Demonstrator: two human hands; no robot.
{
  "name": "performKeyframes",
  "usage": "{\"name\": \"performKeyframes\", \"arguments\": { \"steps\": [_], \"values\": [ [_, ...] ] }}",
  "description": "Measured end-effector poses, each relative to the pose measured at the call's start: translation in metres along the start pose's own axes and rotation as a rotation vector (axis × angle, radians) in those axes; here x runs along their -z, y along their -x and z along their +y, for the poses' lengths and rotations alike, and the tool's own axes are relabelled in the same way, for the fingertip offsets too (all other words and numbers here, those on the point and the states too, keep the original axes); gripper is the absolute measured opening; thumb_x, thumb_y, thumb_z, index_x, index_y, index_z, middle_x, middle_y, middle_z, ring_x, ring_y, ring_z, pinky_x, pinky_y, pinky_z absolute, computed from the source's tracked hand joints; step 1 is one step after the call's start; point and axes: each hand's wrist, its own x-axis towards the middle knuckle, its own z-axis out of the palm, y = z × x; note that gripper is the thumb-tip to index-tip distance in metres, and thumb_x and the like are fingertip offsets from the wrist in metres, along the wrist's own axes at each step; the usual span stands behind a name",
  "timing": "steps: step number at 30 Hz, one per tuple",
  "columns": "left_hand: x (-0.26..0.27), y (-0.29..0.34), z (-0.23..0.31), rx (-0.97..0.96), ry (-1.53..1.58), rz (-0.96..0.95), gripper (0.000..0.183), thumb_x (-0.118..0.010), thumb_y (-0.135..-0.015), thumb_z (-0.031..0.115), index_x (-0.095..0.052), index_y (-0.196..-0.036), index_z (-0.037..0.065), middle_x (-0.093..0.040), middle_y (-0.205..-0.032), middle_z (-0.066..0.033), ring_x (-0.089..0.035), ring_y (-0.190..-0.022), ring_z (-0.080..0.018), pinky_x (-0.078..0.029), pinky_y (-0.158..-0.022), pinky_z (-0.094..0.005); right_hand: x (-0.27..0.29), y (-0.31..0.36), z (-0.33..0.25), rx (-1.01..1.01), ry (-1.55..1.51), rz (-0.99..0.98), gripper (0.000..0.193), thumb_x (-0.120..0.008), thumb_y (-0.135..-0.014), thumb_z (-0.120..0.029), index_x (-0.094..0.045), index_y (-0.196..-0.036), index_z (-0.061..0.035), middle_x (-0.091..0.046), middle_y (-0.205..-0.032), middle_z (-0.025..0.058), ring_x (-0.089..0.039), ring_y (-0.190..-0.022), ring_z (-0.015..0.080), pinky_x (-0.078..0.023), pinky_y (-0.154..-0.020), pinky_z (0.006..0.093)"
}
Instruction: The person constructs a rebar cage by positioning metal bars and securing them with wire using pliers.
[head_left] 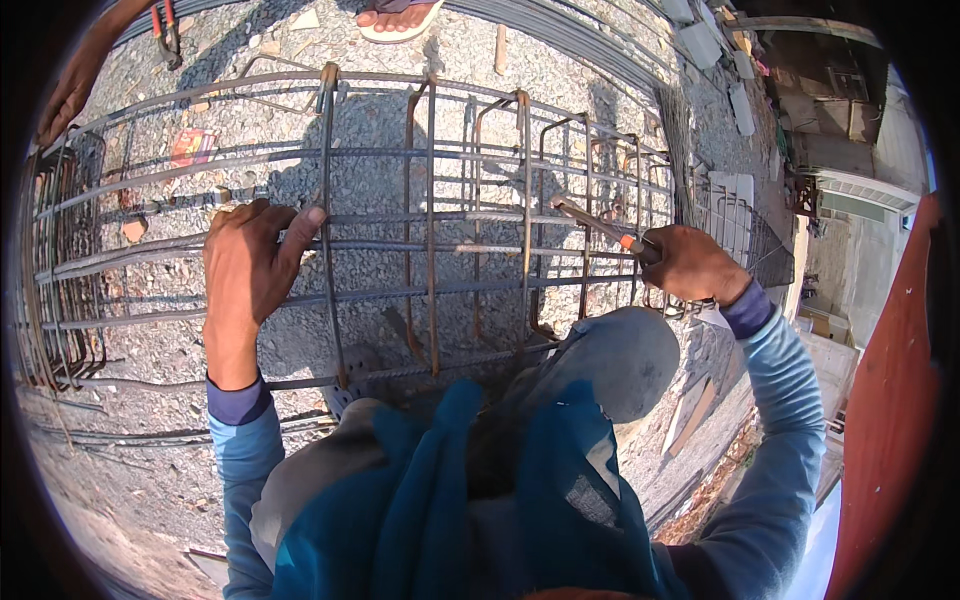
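Observation:
A cage of long ribbed rebar (380, 293) and upright rectangular stirrups (431, 230) lies across in front of me. My left hand (250, 255) is closed on a long bar at the cage's left part. Its thumb points at a nearby stirrup, and its fingertips are partly hidden. My right hand (692, 263) is wrapped around the handles of steel pincers (590, 220) with an orange patch near the grip. Their head points left over the cage, close to a stirrup. From this view I cannot tell whether the jaws touch any bar.
Bunched stirrups (65, 290) stand at the cage's left end. Another person's hand (65, 105) is beside them; red-handled pincers (166, 38) are nearby. A sandalled foot (398, 22) stands on the gravel beyond. Long rods (560, 35) lie behind; wood strips (690, 415) lie at right.

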Motion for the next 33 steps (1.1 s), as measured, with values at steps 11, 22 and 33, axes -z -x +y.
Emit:
{"name": "performKeyframes", "arguments": {
  "steps": [11,22,33],
  "values": [
    [0.002,0.000,0.003,-0.070,0.022,0.116,0.044,-0.056,-0.091,0.035,-0.061,-0.066,-0.001,-0.054,-0.059,-0.0141,-0.052,-0.060,-0.0328,-0.039,-0.063,-0.0402,0.003,-0.025,0.040,0.070,-0.787,1.078,0.017,-0.056,-0.083,-0.016,-0.058,-0.080,0.0000,-0.060,-0.067,0.0085,-0.062,-0.063,0.0196,-0.049,-0.062,0.0344],
    [0.003,0.006,0.003,-0.035,-0.027,0.054,0.040,-0.062,-0.087,0.036,-0.065,-0.069,0.000,-0.056,-0.061,-0.0124,-0.054,-0.059,-0.0310,-0.040,-0.060,-0.0391,0.000,0.005,0.052,0.030,-0.474,0.762,0.021,-0.062,-0.078,-0.020,-0.063,-0.086,-0.0014,-0.062,-0.071,0.0110,-0.060,-0.064,0.0220,-0.046,-0.062,0.0360],
    [-0.005,0.013,0.010,-0.005,-0.066,0.083,0.040,-0.066,-0.084,0.035,-0.060,-0.065,0.000,-0.056,-0.062,-0.0137,-0.055,-0.061,-0.0324,-0.042,-0.063,-0.0406,-0.047,-0.005,0.036,0.166,0.182,0.314,0.016,-0.059,-0.077,-0.015,-0.059,-0.088,-0.0034,-0.060,-0.068,0.0205,-0.061,-0.066,0.0399,-0.048,-0.067,0.0454]
  ]
}}
